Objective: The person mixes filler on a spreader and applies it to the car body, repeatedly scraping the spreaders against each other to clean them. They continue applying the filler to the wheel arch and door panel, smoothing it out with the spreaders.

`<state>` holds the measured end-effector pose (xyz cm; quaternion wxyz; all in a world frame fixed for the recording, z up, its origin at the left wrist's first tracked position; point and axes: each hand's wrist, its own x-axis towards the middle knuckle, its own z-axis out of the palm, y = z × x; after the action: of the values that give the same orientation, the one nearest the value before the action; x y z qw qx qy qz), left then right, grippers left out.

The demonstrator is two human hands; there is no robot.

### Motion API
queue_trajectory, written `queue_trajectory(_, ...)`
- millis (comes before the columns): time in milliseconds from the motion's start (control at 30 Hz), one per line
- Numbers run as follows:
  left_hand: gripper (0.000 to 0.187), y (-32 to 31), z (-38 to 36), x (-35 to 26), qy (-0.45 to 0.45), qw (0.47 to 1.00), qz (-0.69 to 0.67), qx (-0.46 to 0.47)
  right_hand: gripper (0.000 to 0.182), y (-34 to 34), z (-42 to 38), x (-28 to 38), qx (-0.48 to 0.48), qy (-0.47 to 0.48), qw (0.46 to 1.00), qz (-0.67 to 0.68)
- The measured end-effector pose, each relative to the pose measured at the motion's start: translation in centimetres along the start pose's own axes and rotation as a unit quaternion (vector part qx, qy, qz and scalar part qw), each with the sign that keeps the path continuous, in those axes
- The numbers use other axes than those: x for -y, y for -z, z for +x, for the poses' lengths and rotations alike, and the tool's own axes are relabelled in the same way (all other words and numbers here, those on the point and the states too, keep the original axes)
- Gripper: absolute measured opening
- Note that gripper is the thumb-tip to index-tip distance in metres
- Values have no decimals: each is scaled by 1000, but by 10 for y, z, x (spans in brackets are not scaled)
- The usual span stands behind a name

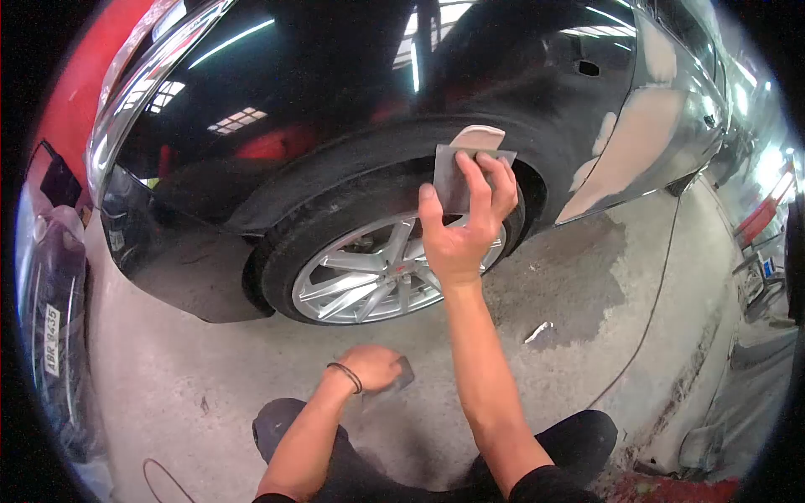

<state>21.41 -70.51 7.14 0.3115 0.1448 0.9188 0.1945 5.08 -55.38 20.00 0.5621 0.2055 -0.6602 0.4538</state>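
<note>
My right hand (468,226) grips a flat grey putty spreader (450,183), its fingers pressing on the face. The spreader's top edge meets a patch of beige body filler (480,137) on the wheel arch of a black car fender (335,84). Lower down, over the floor, my left hand (371,367) is closed on a small dark grey flat piece (406,372), perhaps another spreader; most of it is hidden by the fingers. Behind my right hand is the front wheel (369,277), with silver spokes.
Larger beige filler patches (633,142) cover the car door to the right. A dark cable (662,293) runs along the concrete floor (210,377), where a white scrap (538,332) lies. At the left stands a car part with a number plate (52,339).
</note>
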Motion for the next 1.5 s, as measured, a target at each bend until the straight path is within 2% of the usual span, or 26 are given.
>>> queue_trajectory(67,42,-3,6,6,9,999,25,28,55,11,-7,6,27,-12,999,17)
queue_trajectory(133,41,-11,13,14,-11,1000,5,-10,55,16,-4,21,41,-25,998,33)
queue_trajectory(233,40,-7,13,10,-23,999,-15,-24,55,-9,5,46,-15,-17,999,47)
queue_trajectory(367,39,-11,20,20,-17,999,-41,-9,56,-32,-19,61,10,-17,999,29)
queue_trajectory(433,41,-3,23,24,9,998,-51,45,57,-22,-26,77,69,-18,997,27)
queue_trajectory(467,42,3,24,26,21,996,-52,72,51,-20,-29,83,77,-33,995,46)
queue_trajectory(567,42,18,12,22,-68,994,-90,-12,52,-27,-20,97,34,-15,997,69)
queue_trajectory(633,44,-3,27,40,-127,965,-208,-96,54,-38,-12,104,55,-7,997,62)
queue_trajectory(733,49,-3,46,33,-181,885,-331,-272,48,-29,-23,111,120,26,992,18)
queue_trajectory(800,51,-7,46,20,-190,820,-434,-321,49,0,-26,115,219,6,976,3)
queue_trajectory(900,51,13,41,9,-197,715,-611,-278,47,56,-27,110,363,-36,930,42)
queue_trajectory(967,51,15,48,-8,-199,528,-812,-146,45,91,-24,104,453,-83,883,86)
queue_trajectory(1033,51,11,60,-18,-180,353,-918,9,44,117,-28,99,502,-121,848,115)
queue_trajectory(1067,49,7,62,-24,-208,319,-922,75,43,128,-30,97,525,-142,829,130)
queue_trajectory(1200,39,13,47,-62,-188,373,-908,29,45,166,-33,88,555,-169,811,79)
queue_trajectory(1300,42,14,45,-81,-104,383,-918,33,46,205,-27,78,558,-198,806,20)
queue_trajectory(1333,41,11,48,-84,-130,377,-916,46,52,216,-19,79,554,-187,811,-18)
queue_trajectory(1433,40,12,53,-96,-110,378,-915,90,51,261,11,75,601,-126,764,-199)
queue_trajectory(1467,41,16,51,-104,-103,400,-909,60,50,276,17,76,598,-116,753,-248)
queue_trajectory(1500,40,17,53,-110,-146,480,-865,14,49,281,22,83,574,-125,765,-264)
